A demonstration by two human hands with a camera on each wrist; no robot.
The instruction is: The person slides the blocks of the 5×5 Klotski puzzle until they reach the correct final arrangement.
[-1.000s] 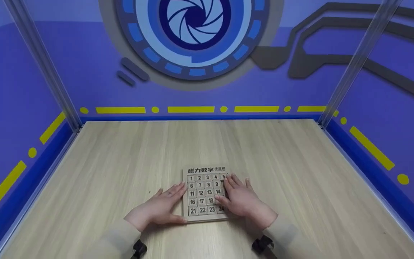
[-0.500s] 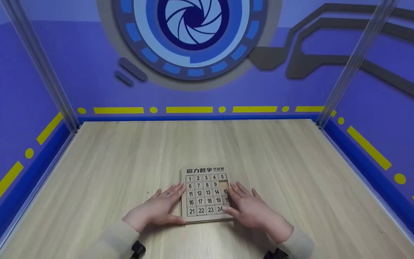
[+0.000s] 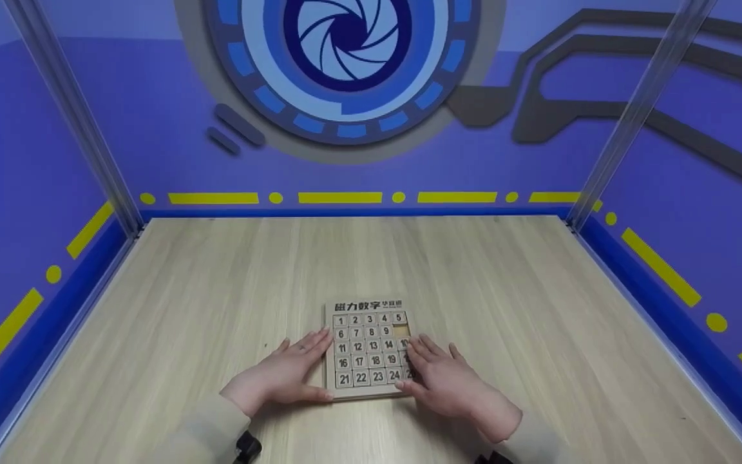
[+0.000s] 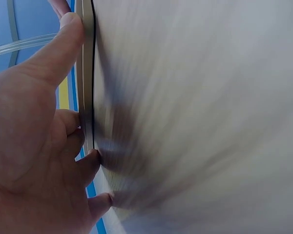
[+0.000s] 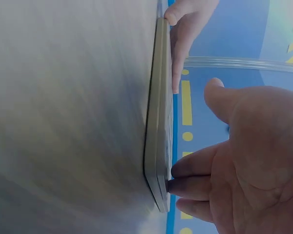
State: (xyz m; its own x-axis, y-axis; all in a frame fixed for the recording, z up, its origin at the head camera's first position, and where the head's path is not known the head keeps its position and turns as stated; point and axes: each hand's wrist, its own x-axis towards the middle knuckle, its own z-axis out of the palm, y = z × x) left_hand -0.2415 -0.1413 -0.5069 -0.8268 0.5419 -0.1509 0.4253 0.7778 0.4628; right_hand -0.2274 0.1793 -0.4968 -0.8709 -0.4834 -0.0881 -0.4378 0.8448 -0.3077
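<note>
A wooden sliding number puzzle [image 3: 371,350] lies flat near the table's front, its numbered tiles in rows. One bare slot [image 3: 400,330] shows right of tile 9, below tile 5. My left hand [image 3: 286,369] rests along the puzzle's left side, fingers nearly straight and thumb at the near corner; in the left wrist view its fingertips touch the board's edge [image 4: 88,73]. With extended fingers, my right hand [image 3: 451,380] touches the right column near tile 10 [image 3: 404,343], covering part of the tiles below. In the right wrist view those fingertips [image 5: 178,186] meet the board's top face.
The pale wooden table [image 3: 248,270] carries the puzzle. Blue printed panels [image 3: 319,174] with yellow dashes enclose its back and both sides. Metal posts [image 3: 628,109] stand at the back corners. Dark straps [image 3: 248,446] circle both wrists.
My right hand has drawn back toward the puzzle's right edge, and tile 10 now sits below the bare slot, uncovered. My left hand stays in place.
</note>
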